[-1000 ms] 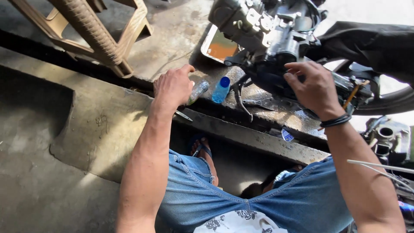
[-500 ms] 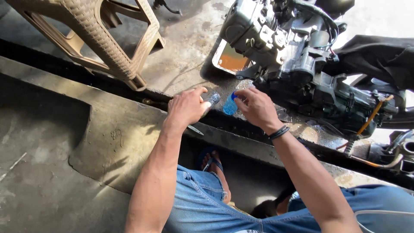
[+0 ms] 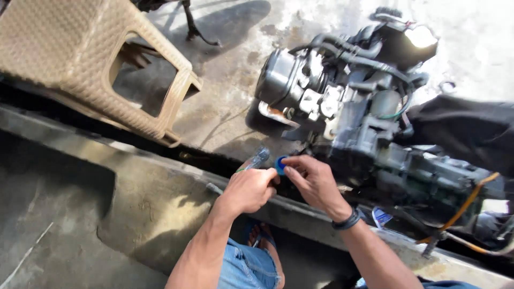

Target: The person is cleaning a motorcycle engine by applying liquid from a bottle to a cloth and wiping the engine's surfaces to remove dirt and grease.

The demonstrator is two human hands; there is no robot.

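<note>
My left hand [image 3: 250, 188] is closed around a small clear plastic bottle [image 3: 258, 158] whose body sticks out above the fist. My right hand [image 3: 312, 181] pinches the bottle's blue cap [image 3: 280, 165] between thumb and fingers, right beside my left hand. A dark band sits on my right wrist. Both hands hover over a concrete ledge [image 3: 160, 192], just in front of a scooter engine [image 3: 342, 107].
A tan woven plastic stool [image 3: 91, 59] stands at the upper left on the concrete floor. A black tyre or seat part [image 3: 466, 134] lies at the right, with an orange cable [image 3: 466, 206] below it. My knees in blue shorts [image 3: 243, 267] are at the bottom.
My right hand came off the engine and moved left to the bottle held in my left hand; it now grips the blue cap. The view shifted up and left.
</note>
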